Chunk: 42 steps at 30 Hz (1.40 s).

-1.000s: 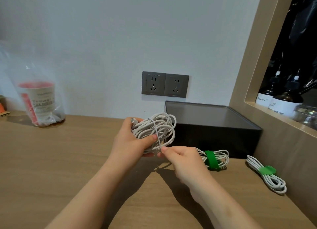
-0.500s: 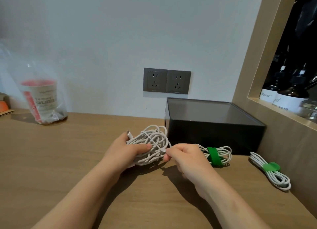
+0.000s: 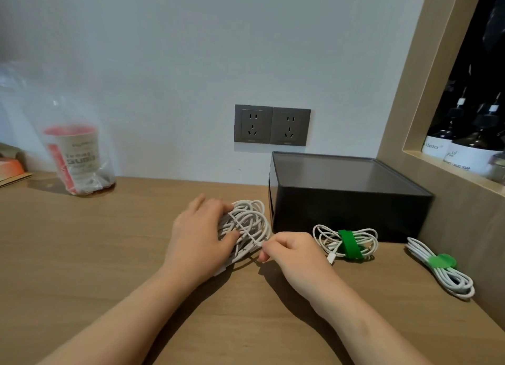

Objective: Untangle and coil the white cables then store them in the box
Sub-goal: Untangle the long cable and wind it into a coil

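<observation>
While the left hand [image 3: 196, 236] rests on top of the tangled white cable [image 3: 251, 220], pressing it down on the tabletop [image 3: 109, 255] with fingers stretched out and the thumb lying across the loops, the right hand [image 3: 295, 255] pinches one strand at the edge of the tangle closest to it. The two hands are close, with the tangle between them. Just past the right hand sits the black box [image 3: 341, 201], lid on. To the right of the right hand lies a first coiled cable [image 3: 325, 236] with a green strap. A second coiled cable [image 3: 448, 277] lies farther right.
</observation>
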### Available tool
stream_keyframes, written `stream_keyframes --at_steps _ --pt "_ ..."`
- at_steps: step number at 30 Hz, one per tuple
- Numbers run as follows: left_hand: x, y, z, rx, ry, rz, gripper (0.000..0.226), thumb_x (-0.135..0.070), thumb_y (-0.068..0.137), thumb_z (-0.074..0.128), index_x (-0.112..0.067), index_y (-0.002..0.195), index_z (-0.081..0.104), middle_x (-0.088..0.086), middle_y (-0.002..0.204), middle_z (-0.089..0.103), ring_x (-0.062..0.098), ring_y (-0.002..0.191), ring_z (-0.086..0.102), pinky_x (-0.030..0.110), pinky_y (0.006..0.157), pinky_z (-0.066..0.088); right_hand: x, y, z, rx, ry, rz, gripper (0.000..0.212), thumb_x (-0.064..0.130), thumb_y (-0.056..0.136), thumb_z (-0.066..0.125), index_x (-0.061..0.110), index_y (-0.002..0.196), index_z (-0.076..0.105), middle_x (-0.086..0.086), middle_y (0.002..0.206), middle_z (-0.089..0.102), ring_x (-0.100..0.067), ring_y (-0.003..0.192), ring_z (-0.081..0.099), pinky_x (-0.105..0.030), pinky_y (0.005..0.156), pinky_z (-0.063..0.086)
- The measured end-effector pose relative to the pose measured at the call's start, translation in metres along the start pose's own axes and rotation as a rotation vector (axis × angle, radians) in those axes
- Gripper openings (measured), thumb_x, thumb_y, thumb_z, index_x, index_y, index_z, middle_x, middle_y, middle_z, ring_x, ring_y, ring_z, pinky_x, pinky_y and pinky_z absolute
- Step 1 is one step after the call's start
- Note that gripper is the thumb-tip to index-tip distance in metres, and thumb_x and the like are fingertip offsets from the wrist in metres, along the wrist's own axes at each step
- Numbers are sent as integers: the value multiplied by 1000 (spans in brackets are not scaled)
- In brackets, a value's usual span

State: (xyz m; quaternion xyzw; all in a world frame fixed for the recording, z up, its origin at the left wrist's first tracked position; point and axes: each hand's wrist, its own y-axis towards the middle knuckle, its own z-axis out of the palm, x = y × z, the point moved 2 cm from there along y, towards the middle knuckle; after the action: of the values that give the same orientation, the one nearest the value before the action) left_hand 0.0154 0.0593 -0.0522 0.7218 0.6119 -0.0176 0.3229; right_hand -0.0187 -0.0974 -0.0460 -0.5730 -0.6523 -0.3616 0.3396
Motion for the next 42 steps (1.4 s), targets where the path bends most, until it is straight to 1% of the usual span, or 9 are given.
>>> stream_keyframes --at_steps 2,6,10,17,20,23,27,31,42 --pt "2 4 5 -40 17 95 40 -29 84 65 -18 121 56 -1 152 30 19 145 15 33 114 17 -1 1 1 -4 -8 -1 33 23 94 48 22 64 63 3 79 63 -4 82 53 -18 66 38" --pt "-6 1 7 -97 -78 196 41 -16 83 65 -21 121 51 -5 119 60 17 112 55 24 81 39 -2 2 1 6 -30 -4 34 24 94 48 23 63 62 4 72 59 -6 76 52 -20 65 39" --pt "-6 -1 7 -76 -28 384 41 -7 73 58 -32 104 49 -1 105 66 25 85 63 29 65 44 -3 2 1 -1 -18 0 33 25 95 48 23 65 62 7 69 57 -4 74 52 -19 62 37" --pt "-6 -6 14 58 -16 347 41 -47 80 32 -26 92 64 2 131 57 22 122 50 39 97 37 -6 4 1 -33 -20 10 30 24 92 51 25 64 64 5 70 60 -7 75 54 -24 66 42" --pt "-5 -6 18 18 83 374 15 -38 75 63 -26 83 60 7 122 64 30 107 62 45 85 49 -6 4 -2 -51 -30 17 30 20 88 53 23 61 64 2 69 60 -9 75 54 -27 67 43" --pt "-4 -4 22 -37 95 370 33 -17 67 79 -25 89 56 9 114 67 33 95 65 45 76 51 -5 2 -3 -37 -42 13 30 17 88 51 20 60 62 1 68 57 -9 74 52 -26 65 41" --pt "-12 -6 18 -119 117 438 25 -26 75 54 -32 98 46 15 113 66 38 88 65 48 66 52 -8 3 -4 -37 -3 33 31 17 88 51 19 59 62 9 54 47 -8 63 46 -24 58 34" --pt "-10 -7 24 -98 184 452 40 -19 68 73 -38 94 50 13 129 59 39 98 61 49 67 49 -13 6 -3 -48 54 60 29 19 90 53 19 63 64 11 43 44 -7 55 41 -22 53 29" --pt "-10 -9 29 -115 343 457 27 -55 83 39 -38 83 60 3 126 61 32 102 59 46 72 48 -15 5 -4 -46 80 74 28 14 85 52 18 58 59 9 42 41 -9 52 38 -24 51 27"
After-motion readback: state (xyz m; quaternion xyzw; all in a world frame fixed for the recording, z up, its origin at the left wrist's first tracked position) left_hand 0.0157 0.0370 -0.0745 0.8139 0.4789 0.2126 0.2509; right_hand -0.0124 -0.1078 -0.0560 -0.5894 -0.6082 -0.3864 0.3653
